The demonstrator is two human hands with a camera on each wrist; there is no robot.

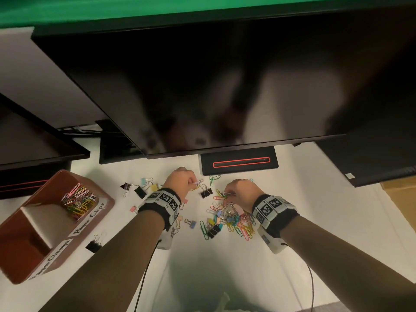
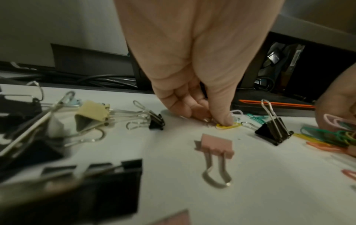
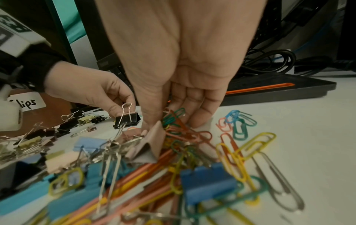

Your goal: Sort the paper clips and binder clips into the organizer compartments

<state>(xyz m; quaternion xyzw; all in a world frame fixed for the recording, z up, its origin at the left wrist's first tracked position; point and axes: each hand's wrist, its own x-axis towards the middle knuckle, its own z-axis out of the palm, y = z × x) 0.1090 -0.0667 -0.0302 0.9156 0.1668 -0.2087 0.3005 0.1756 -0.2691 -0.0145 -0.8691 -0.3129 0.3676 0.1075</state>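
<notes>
My left hand (image 1: 193, 183) pinches a few paper clips (image 1: 198, 182) at the table, and its thumb presses a yellow clip (image 2: 228, 126). In my right hand (image 1: 227, 195) I pinch green and orange paper clips (image 3: 173, 118) at the far edge of the mixed pile (image 1: 227, 219) of paper and binder clips. A black binder clip (image 1: 206, 192) stands on the table between the hands, untouched. The brown organizer (image 1: 105, 199) sits at the left. Its far compartment, labelled Paper Clips, holds several coloured paper clips (image 1: 78, 199). The other compartment's inside is mostly hidden.
Loose binder clips (image 1: 140, 191) lie left of my left hand, one pink (image 2: 215, 146), one black (image 1: 93, 245) by the organizer. A monitor overhangs the table; its stand base (image 1: 239, 164) is just beyond the hands. A cardboard box (image 1: 400, 194) sits at the right.
</notes>
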